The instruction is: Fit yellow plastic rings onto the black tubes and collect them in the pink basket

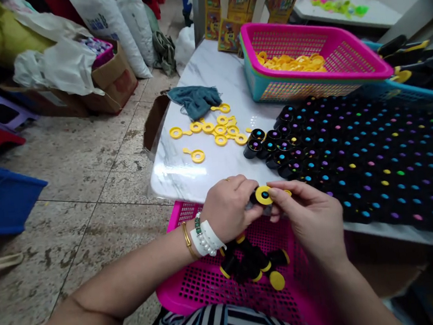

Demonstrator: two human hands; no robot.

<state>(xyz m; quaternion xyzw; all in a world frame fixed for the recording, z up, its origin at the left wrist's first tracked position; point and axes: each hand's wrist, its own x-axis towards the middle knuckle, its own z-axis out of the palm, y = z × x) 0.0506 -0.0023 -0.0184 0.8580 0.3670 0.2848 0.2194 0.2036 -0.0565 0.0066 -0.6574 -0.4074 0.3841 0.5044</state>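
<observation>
My left hand (pixel 228 204) is closed around a small black cylinder (pixel 253 197), mostly hidden by the fingers. A yellow ring cap (pixel 262 197) sits against the end of it, with a blue dot showing through its hole. My right hand (pixel 312 215) pinches this ring cap near its tab, thumb on top. Below both hands, black cylinders with yellow ends (pixel 261 260) lie loose in a pink basket (pixel 200 285). Ahead on the table are several loose yellow ring caps (pixel 220 130), each with a tab.
Rows of black cylinders with coloured dots (pixel 372 164) cover the table's right side. A pink basket of yellow caps (pixel 314 30) stands behind them. A dark green cloth (pixel 198 101) lies on the white table (pixel 180 178). Yellow printed boxes (pixel 230 35) stand at the back; a blue bin (pixel 7 201) is left.
</observation>
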